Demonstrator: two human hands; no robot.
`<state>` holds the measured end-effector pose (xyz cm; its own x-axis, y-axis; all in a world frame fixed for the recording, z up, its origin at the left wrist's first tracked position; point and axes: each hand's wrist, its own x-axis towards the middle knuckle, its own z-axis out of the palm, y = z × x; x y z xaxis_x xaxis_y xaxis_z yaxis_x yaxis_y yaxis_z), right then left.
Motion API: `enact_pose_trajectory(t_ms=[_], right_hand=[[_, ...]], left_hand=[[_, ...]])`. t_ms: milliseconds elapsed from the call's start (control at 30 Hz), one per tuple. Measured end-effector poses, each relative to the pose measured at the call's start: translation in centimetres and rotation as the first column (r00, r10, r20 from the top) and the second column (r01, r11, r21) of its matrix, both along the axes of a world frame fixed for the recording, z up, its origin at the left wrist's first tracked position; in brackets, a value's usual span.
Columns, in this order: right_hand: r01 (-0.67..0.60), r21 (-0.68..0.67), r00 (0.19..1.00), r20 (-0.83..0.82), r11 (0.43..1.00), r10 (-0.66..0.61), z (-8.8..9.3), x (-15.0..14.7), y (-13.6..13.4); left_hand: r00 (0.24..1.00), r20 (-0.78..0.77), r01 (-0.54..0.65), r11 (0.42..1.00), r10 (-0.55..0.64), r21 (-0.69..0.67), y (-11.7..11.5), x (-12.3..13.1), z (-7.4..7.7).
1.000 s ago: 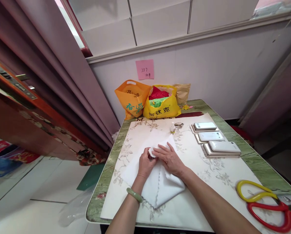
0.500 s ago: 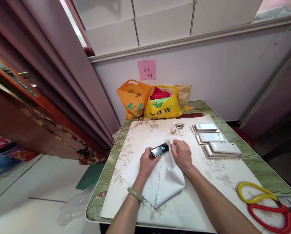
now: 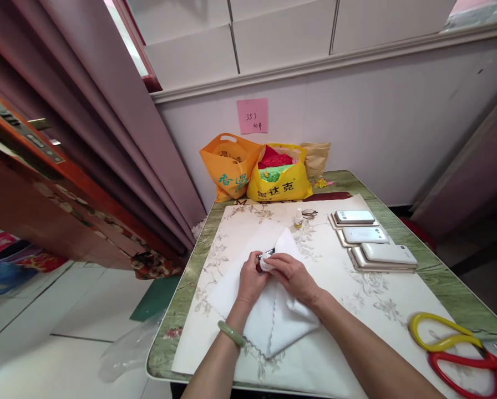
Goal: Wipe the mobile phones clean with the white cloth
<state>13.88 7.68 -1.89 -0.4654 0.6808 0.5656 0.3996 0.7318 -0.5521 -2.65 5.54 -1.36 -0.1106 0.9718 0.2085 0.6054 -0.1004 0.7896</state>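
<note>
My left hand (image 3: 252, 279) grips a small dark phone (image 3: 267, 254) by its near left end, above the middle of the table. Pinched in the fingers of my right hand (image 3: 294, 275) is a bunched part of a white cloth (image 3: 259, 321), pressed against the phone. Most of the phone is hidden behind the cloth and my fingers. The rest of the cloth lies spread under both hands, its zigzag edge toward me. Beyond the hands stands a little white bottle (image 3: 299, 219), with a pair of glasses (image 3: 309, 214) beside it.
Several phones lie stacked in pairs at the right, a white one (image 3: 390, 253) nearest. Large scissors with a yellow and a red handle (image 3: 444, 338) lie at the front right. An orange bag (image 3: 231, 166) and a yellow bag (image 3: 279, 188) stand at the back against the wall.
My right hand has moved left with the bunched cloth, from beside the phone onto it. The phone's screen, visible before, is now mostly covered. My left hand keeps its grip.
</note>
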Motion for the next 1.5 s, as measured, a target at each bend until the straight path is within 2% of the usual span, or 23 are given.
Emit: enact_pose_trajectory(t_ms=[100,200,333,400,433,500,600,667,700,733,800,900,967,1033,1100,1167,1200,1233,1300,1400,1467,1500], right_hand=[[0.028,0.053,0.997,0.073,0.998,-0.032,-0.5,0.1,0.3],[0.175,0.054,0.98,0.089,0.983,-0.179,-1.3,0.7,1.2],[0.408,0.001,0.909,0.096,0.913,-0.406,-1.9,2.1,2.5],[0.477,-0.018,0.876,0.095,0.879,-0.473,-1.8,2.4,2.6],[0.474,-0.022,0.878,0.089,0.88,-0.471,-1.6,2.4,2.4],[0.389,-0.009,0.92,0.065,0.921,-0.387,-1.0,1.8,1.7],[0.132,0.044,0.99,0.053,0.99,-0.134,0.1,0.5,0.2],[0.01,0.083,0.995,0.097,0.997,-0.018,0.6,-0.1,-0.4],[-0.002,0.095,0.992,0.128,0.995,-0.011,0.6,-0.2,-0.4],[0.028,0.101,0.987,0.157,0.994,-0.044,0.6,0.0,-0.2],[0.177,0.091,0.959,0.207,0.98,-0.193,0.4,0.7,0.6],[0.427,0.046,0.865,0.271,0.903,-0.423,-0.1,2.2,1.9],[0.483,0.041,0.833,0.287,0.875,-0.473,0.0,2.5,2.0],[0.394,0.07,0.877,0.27,0.917,-0.397,0.4,1.9,1.3],[0.18,0.124,0.946,0.25,0.976,-0.206,1.0,0.8,0.3],[-0.004,0.172,0.968,0.248,0.985,-0.04,1.3,-0.2,-0.4],[-0.031,0.184,0.968,0.249,0.982,-0.016,1.3,-0.4,-0.4],[-0.008,0.187,0.968,0.249,0.982,-0.039,1.2,-0.4,-0.2],[0.151,0.169,0.948,0.254,0.974,-0.191,0.8,0.4,0.6],[0.428,0.127,0.845,0.296,0.895,-0.446,0.1,2.3,1.9],[0.496,0.117,0.805,0.31,0.86,-0.506,0.1,2.9,2.0],[0.476,0.122,0.817,0.304,0.871,-0.489,0.2,2.8,1.8]], left_hand=[[1.0,-0.01,0.006,1.0,-0.006,0.004,0.0,0.0,0.0],[1.0,-0.003,0.017,1.0,-0.017,-0.004,-0.1,-0.1,-0.1],[1.0,0.01,0.017,1.0,-0.017,-0.016,0.0,-0.2,-0.4],[1.0,0.012,0.019,1.0,-0.019,-0.015,0.0,-0.2,-0.5],[1.0,0.013,0.02,1.0,-0.02,-0.013,0.0,-0.2,-0.5],[1.0,0.015,0.021,1.0,-0.021,-0.011,0.1,-0.2,-0.5],[1.0,0.0,0.014,1.0,-0.014,0.004,0.1,-0.2,-0.4],[1.0,-0.022,0.009,1.0,-0.009,0.017,0.1,-0.1,-0.3],[0.999,-0.034,0.009,1.0,-0.008,0.019,0.0,-0.1,-0.3],[0.999,-0.044,0.01,1.0,-0.009,0.017,0.0,-0.1,-0.3],[0.999,-0.049,0.011,1.0,-0.011,0.004,0.0,-0.1,-0.3],[1.0,-0.025,0.012,1.0,-0.013,-0.006,-0.1,-0.1,-0.3],[1.0,-0.026,0.014,1.0,-0.014,-0.007,-0.1,-0.1,-0.4],[0.999,-0.041,0.017,1.0,-0.017,-0.012,-0.1,-0.1,-0.4],[0.998,-0.063,0.012,1.0,-0.012,-0.006,-0.1,-0.1,-0.3],[0.997,-0.082,0.003,1.0,-0.002,0.009,-0.1,-0.1,-0.3],[0.996,-0.088,0.0,1.0,0.001,0.013,-0.1,-0.1,-0.2],[0.996,-0.09,0.002,1.0,-0.001,0.013,-0.1,-0.1,-0.2],[0.997,-0.081,0.013,1.0,-0.013,0.005,-0.1,-0.1,-0.2],[0.998,-0.054,0.025,1.0,-0.024,0.003,-0.1,-0.1,-0.3],[0.999,-0.037,0.022,1.0,-0.022,-0.001,-0.1,0.0,-0.3],[0.999,-0.036,0.021,1.0,-0.021,-0.006,-0.1,0.0,-0.3]])
